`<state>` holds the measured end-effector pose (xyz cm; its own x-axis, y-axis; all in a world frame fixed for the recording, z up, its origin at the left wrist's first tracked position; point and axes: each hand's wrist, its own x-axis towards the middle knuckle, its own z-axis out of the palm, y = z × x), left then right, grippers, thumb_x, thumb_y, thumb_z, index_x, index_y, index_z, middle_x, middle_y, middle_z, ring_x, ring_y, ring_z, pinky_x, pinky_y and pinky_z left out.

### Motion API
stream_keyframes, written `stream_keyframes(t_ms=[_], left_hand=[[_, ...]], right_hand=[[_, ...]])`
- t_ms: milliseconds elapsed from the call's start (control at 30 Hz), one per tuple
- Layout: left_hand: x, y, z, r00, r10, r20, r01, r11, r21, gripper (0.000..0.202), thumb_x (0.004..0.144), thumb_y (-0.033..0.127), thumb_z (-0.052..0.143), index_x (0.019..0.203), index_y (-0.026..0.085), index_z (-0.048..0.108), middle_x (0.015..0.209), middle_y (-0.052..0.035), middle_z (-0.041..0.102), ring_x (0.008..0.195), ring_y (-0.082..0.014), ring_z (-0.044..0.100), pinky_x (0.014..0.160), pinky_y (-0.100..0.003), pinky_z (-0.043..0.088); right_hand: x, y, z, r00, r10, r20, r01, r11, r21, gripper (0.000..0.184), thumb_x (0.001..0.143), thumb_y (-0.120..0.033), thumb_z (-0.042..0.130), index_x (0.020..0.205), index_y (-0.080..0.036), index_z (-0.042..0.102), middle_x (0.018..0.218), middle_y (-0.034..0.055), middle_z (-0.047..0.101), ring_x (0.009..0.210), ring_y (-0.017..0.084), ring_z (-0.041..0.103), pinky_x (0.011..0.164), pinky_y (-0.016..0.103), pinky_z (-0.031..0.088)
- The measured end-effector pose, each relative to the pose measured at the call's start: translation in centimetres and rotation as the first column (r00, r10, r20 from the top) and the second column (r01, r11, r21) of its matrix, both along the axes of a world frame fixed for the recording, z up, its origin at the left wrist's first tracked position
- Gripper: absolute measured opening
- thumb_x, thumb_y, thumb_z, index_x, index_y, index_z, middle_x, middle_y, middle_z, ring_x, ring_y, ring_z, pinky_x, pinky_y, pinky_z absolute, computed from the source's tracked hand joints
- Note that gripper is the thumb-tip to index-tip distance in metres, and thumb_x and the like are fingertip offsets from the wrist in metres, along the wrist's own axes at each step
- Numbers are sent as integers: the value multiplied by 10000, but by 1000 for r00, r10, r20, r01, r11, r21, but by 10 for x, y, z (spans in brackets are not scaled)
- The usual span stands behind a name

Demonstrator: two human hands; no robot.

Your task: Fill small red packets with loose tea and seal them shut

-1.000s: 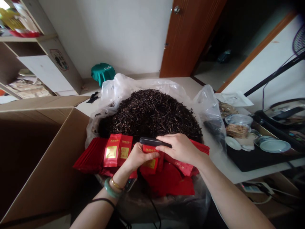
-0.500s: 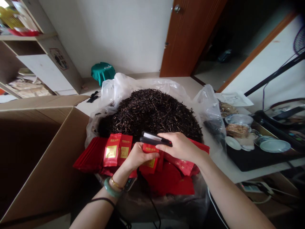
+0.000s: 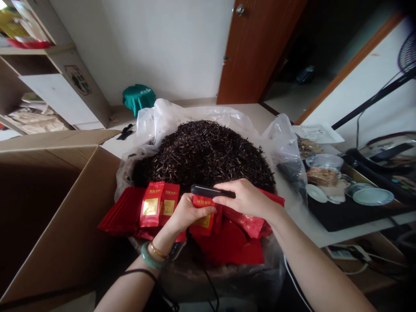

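My left hand pinches a red tea packet with gold print, thumb across its front. My right hand is closed around a black handheld bag sealer, whose two jaws are pressed together along the packet's top edge. Left of my left hand lie two similar red packets with gold labels, on a fanned stack of red pouches. More red pouches lie below and right of the hands. Behind them rises a big heap of dark loose tea leaves in a clear plastic bag.
An open cardboard box stands close on the left. To the right, a table with a black mat carries a lidded bowl and small dishes. A green-covered stool and a brown door are behind.
The bag sealer's upper jaw has come down, so its jaws are now shut over the packet's top. Both hands stay nearly in place; the view has shifted slightly.
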<state>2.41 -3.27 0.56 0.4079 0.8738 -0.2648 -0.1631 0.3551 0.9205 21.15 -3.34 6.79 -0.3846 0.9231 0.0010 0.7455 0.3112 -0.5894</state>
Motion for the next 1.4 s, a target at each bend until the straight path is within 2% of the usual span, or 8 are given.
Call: stream_keyframes(t_ms=[200, 367, 533, 667, 767, 1133, 1300, 1400], left_hand=[[-1, 0, 1, 1000, 25, -7, -25, 1000, -18, 371, 498, 366, 869, 739, 116, 737, 718, -48, 742, 599, -144, 640, 616, -256, 518], [-1, 2, 1, 974, 211, -80, -203, 974, 99, 378, 510, 427, 847, 703, 128, 718, 678, -21, 715, 607, -133, 613, 605, -230, 494], [0, 2, 4, 964, 260, -58, -250, 958, 142, 338, 558, 403, 827, 729, 139, 701, 662, -6, 694, 594, -130, 598, 588, -230, 495], [1, 1, 3, 959, 281, -31, -274, 952, 134, 280, 603, 393, 802, 687, 145, 704, 632, 2, 680, 571, -115, 580, 574, -216, 478], [2, 0, 0, 957, 287, -31, -281, 950, 139, 296, 618, 430, 785, 685, 147, 735, 631, -13, 696, 582, -130, 589, 592, -233, 477], [-1, -2, 5, 987, 153, -37, -151, 987, 63, 504, 664, 640, 679, 615, 139, 662, 553, -7, 636, 526, -133, 554, 565, -246, 459], [-13, 7, 10, 954, 184, -235, -138, 970, 200, 511, 697, 640, 627, 556, 149, 606, 490, 7, 549, 512, -133, 500, 479, -222, 386], [-27, 14, 16, 830, 383, -406, -201, 883, 423, 440, 747, 530, 603, 521, 153, 577, 463, 37, 465, 483, -94, 415, 450, -200, 302]], right_hand=[[-2, -1, -3, 1000, 3, 18, -4, 998, 55, 335, 843, -345, 631, 1130, -189, 706, 1117, 82, 714, 1000, 270, 693, 875, 350, 542], [-2, -1, -5, 998, 26, -54, -25, 1000, 17, 312, 868, -380, 589, 1108, -219, 705, 1091, 63, 731, 972, 259, 696, 838, 350, 541], [-3, 3, -7, 959, -80, -271, 65, 996, -62, 388, 846, -440, 592, 1153, -206, 631, 1136, 75, 703, 1044, 255, 655, 877, 360, 512], [-10, 4, -15, 857, -194, -478, 151, 980, -128, 503, 735, -382, 703, 1181, -198, 558, 965, 49, 702, 874, 210, 671, 776, 331, 529], [-19, 3, -21, 825, -213, -524, 154, 976, -155, 581, 671, -284, 735, 1204, -196, 520, 883, 19, 673, 793, 174, 652, 736, 309, 520], [-27, 1, -18, 828, -270, -491, 218, 962, -162, 218, 714, -238, 639, 924, -200, 592, 743, 5, 677, 693, 175, 655, 693, 308, 512], [-20, 6, -19, 817, -278, -505, 184, 956, -227, 197, 771, -302, 604, 926, -195, 545, 722, -10, 650, 557, 134, 599, 594, 283, 499], [-10, 12, -22, 855, -299, -424, 236, 952, -197, 267, 772, -323, 631, 990, -189, 552, 795, 9, 681, 673, 154, 639, 679, 294, 503]])
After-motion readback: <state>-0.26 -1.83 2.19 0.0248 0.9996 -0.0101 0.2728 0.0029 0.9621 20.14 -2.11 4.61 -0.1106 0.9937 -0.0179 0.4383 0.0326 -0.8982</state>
